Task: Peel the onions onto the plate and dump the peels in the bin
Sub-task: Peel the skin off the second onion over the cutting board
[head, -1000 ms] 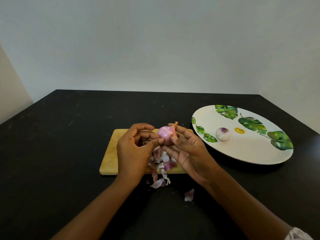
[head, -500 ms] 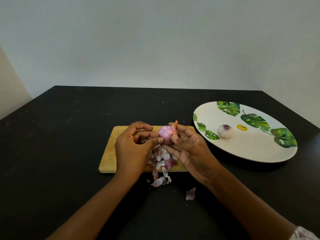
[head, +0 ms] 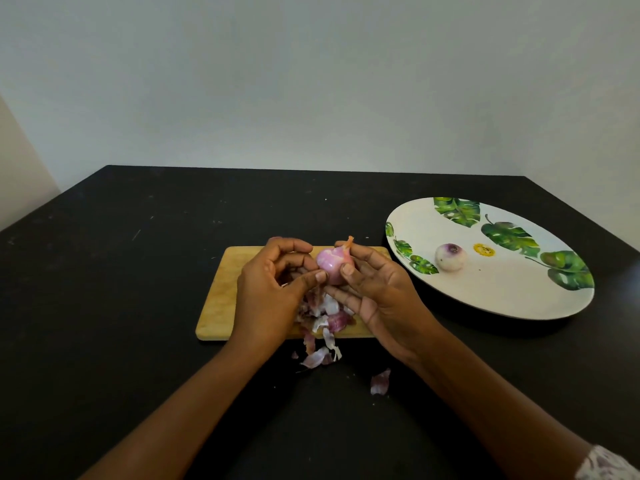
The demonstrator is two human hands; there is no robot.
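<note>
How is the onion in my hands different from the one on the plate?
The held onion is pink, with a dry orange tip attached; the plate onion is whitish with a purple top. The held onion sits between the left hand and right hand above the cutting board; the plate onion lies untouched on the plate. Both are roundish.

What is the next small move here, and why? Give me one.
Probably pull off the orange strip of skin sticking up from the onion. The left hand and right hand pinch that onion above the cutting board, over the pile of peels, and the strip marks it as less clean than the peeled onion on the plate.
</note>
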